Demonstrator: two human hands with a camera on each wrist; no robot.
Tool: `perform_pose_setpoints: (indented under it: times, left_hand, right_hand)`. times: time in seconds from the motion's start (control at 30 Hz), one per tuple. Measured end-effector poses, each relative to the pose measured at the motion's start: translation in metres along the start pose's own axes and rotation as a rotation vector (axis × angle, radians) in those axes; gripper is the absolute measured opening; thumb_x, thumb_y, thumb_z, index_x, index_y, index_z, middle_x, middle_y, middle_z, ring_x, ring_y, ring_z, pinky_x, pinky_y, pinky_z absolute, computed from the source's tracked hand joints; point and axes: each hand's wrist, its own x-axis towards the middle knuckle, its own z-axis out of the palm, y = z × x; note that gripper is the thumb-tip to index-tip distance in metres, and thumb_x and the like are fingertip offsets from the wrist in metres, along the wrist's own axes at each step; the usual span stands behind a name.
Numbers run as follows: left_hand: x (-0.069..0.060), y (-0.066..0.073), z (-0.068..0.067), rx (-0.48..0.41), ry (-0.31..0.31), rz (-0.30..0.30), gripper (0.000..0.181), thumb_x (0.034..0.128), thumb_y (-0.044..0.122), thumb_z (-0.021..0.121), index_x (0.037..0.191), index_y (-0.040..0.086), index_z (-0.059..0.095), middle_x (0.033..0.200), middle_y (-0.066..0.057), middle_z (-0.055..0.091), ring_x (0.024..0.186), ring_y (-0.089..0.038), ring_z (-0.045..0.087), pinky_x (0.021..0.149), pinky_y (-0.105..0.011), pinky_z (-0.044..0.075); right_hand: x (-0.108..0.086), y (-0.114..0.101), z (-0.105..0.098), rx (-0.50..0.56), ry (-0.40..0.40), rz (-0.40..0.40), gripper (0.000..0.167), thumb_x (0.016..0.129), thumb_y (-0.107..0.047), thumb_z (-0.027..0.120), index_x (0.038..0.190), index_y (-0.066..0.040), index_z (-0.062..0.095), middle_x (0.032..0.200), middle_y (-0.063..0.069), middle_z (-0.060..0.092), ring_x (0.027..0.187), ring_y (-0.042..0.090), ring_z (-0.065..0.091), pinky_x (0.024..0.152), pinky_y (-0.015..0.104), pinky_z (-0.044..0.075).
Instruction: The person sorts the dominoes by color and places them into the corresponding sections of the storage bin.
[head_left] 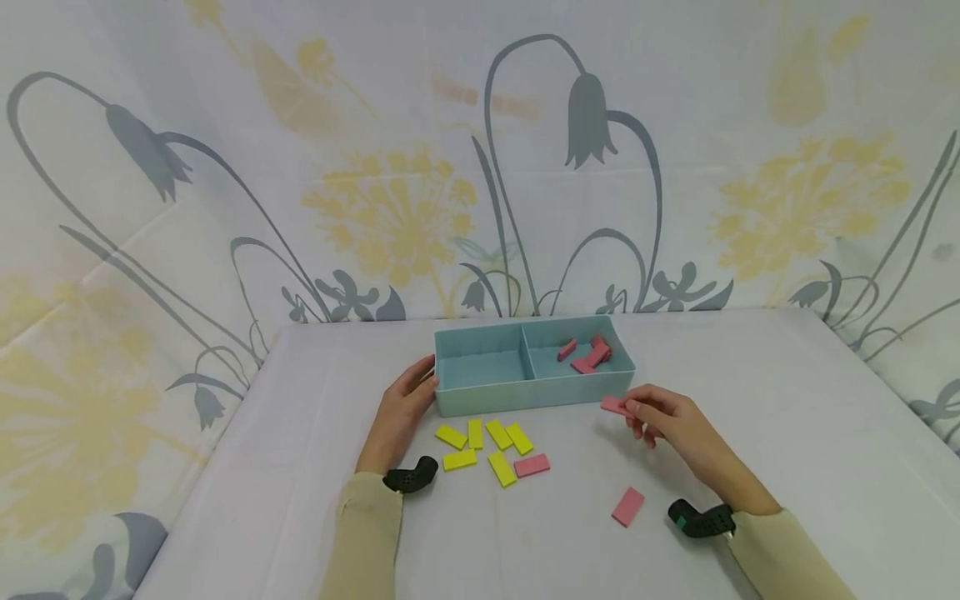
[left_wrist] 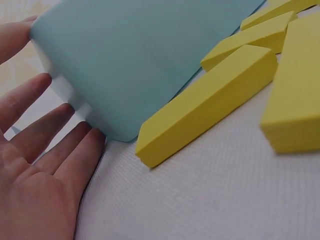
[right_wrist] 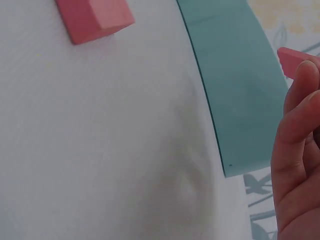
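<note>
Block (head_left: 611,406), pink, oblong, is pinched now in the grip of the right hand (head_left: 667,419); a pale-blue rectangular plastic box (head_left: 536,395) is touched by the left hand (head_left: 400,418), fingers extended.

Here's an oblong pink block (head_left: 612,405), pinched at the fingertips of the right hand (head_left: 667,417), near the front corner of a pale blue two-compartment box (head_left: 532,396). The left hand (head_left: 401,412) touches that box's opposite end; jumbled pink pieces (head_left: 595,358) sit in the compartment nearer the right grip. Between the hands, six yellow blocks (head_left: 460,460) lie scattered, one pink bar (head_left: 532,465) just beside them, and another, the lone pink oblong (head_left: 627,507), lies slantwise on the wearer's side of the right grip.
</note>
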Motion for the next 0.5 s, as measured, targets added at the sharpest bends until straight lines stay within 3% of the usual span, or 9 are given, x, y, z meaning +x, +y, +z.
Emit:
perform_pose_setpoints:
  times: [0.5]
  left_hand:
    - [0.002, -0.001, -0.002, 0.027, -0.014, -0.001, 0.043, 0.0889, 0.031, 0.054, 0.13, 0.028, 0.043, 0.135, 0.008, 0.038, 0.122, -0.009, 0.037, 0.1, -0.029, 0.033]
  right_hand:
    - [0.018, -0.02, 0.001, -0.028, 0.059, -0.085, 0.029, 0.091, -0.03, 0.051, 0.101, -0.004, 0.057, 0.077, 0.014, 0.051, 0.067, 0.039, 0.048, 0.051, 0.031, 0.048]
